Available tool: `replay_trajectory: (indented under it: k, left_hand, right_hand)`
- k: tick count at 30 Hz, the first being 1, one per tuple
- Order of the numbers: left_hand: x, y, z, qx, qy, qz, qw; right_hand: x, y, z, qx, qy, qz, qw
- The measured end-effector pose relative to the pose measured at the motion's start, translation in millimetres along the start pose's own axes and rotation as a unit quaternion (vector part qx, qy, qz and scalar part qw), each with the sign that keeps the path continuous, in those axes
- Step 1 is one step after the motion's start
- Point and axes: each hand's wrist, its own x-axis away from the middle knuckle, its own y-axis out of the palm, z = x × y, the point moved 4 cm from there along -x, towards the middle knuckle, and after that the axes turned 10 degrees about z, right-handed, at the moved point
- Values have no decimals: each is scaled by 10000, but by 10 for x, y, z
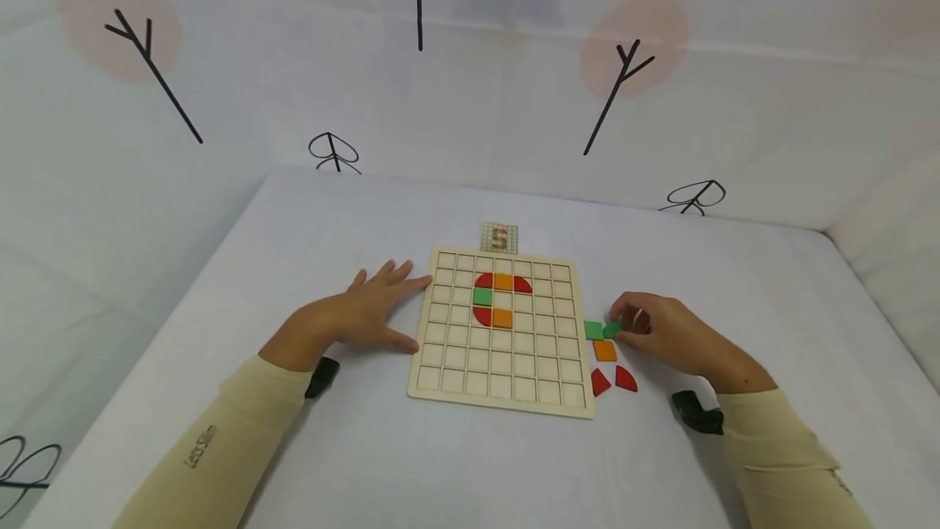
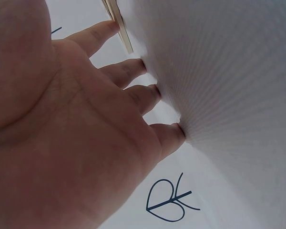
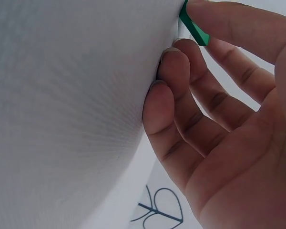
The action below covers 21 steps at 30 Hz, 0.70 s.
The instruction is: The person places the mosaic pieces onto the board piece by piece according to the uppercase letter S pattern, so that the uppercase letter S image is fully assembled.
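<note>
Head view: The left hand (image 1: 373, 310) is spread and grasps nothing; its thumb and index fingertip touch the near side of the grid board (image 1: 502, 386), which lies between both hands. The right hand (image 1: 668, 335) pinches a green piece (image 1: 613, 330). Just left of the right hand's fingertips lies a green square (image 1: 593, 331); nearer the person lie an orange square (image 1: 605, 351) and two red pieces (image 1: 627, 379). Six coloured pieces sit in the board, between the hands. A card (image 1: 499, 238) lies beyond both hands, at the board's far edge.

Left wrist view: The left fingers are extended; the index fingertip touches the board.

Right wrist view: The green piece is held between thumb and index finger; the other fingers are bent.
</note>
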Motion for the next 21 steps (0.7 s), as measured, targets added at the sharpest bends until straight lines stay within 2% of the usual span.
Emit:
replay_trajectory:
  k: [12, 21]
  left_hand:
    - [7, 9, -8, 6, 66, 20, 10000]
    - [20, -14, 9, 27, 69, 20, 10000]
  right_hand:
    - [19, 10, -4, -125, -10, 32, 9999]
    - [31, -41, -21, -164, -227, 191, 9994]
